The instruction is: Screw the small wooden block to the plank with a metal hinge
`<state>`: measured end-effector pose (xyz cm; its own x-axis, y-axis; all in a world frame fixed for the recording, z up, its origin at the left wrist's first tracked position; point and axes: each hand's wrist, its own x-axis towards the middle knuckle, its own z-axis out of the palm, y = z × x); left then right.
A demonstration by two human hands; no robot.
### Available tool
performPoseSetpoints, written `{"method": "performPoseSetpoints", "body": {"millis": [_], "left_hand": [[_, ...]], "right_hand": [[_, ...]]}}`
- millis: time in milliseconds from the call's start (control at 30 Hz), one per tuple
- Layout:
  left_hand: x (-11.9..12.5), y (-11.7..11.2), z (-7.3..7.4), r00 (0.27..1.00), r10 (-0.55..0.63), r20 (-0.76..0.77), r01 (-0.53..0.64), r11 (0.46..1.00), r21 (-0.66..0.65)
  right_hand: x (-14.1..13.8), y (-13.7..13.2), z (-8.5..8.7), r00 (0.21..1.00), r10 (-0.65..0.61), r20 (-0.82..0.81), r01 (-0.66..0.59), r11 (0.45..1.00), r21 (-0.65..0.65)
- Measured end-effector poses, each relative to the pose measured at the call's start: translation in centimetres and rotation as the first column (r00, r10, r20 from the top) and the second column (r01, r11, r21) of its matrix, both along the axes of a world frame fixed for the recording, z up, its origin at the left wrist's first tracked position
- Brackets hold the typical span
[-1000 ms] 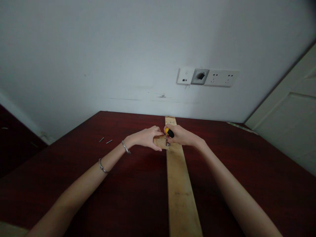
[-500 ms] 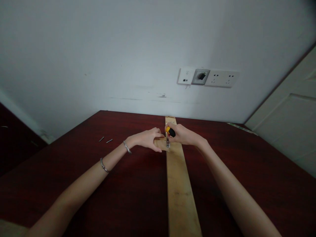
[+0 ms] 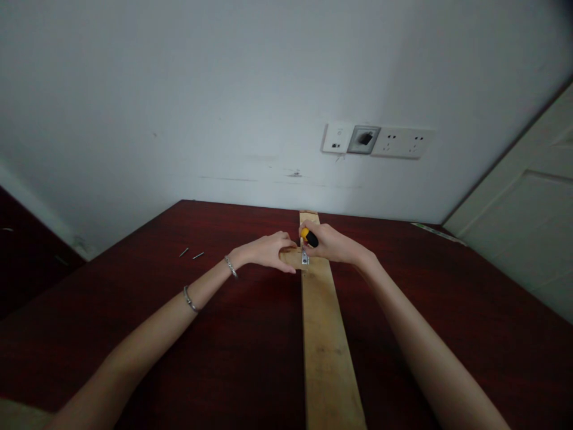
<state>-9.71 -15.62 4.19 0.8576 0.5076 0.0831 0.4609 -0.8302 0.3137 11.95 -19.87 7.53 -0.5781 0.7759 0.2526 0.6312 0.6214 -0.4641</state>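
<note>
My left hand (image 3: 270,251) is closed around a small wood block (image 3: 292,258), its thumb and fingers on opposite edges. The block's right end meets a long wooden board (image 3: 329,346). A small metal bracket (image 3: 305,258) with a hole lies where the block and board meet. My right hand (image 3: 329,242) grips a screwdriver (image 3: 309,237) by its yellow and black handle, directly above the bracket. My fingers hide most of its shaft, and I cannot tell whether its tip sits on a screw.
Two screws or nails (image 3: 191,253) lie on the dark red table (image 3: 242,352), left of my left hand. The board runs from the near edge of view toward the white wall (image 3: 250,101). Wall sockets (image 3: 378,141) are above, and a pale door (image 3: 532,185) stands at right.
The small block and the bracket's near end have shifted slightly away from me. The bracket's face shows brighter now. Both hands keep their grips and have barely moved.
</note>
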Motion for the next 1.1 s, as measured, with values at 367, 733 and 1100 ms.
{"method": "performPoseSetpoints", "body": {"millis": [367, 733, 1100], "left_hand": [[-0.1, -0.2, 0.3, 0.998, -0.011, 0.057, 0.011, 1.000, -0.005], [-0.2, -0.2, 0.5, 0.998, -0.004, 0.058, 0.004, 1.000, -0.010], [-0.5, 0.7, -0.4, 0.998, -0.032, 0.051, 0.034, 0.999, -0.039]], "right_hand": [[0.3, 0.3, 0.0, 0.999, -0.002, -0.043, 0.003, 1.000, 0.003], [1.3, -1.3, 2.7, 0.911, -0.201, -0.360, 0.222, 0.975, 0.019], [3.4, -1.2, 4.7, 0.551, -0.088, -0.830, 0.221, 0.974, 0.043]]}}
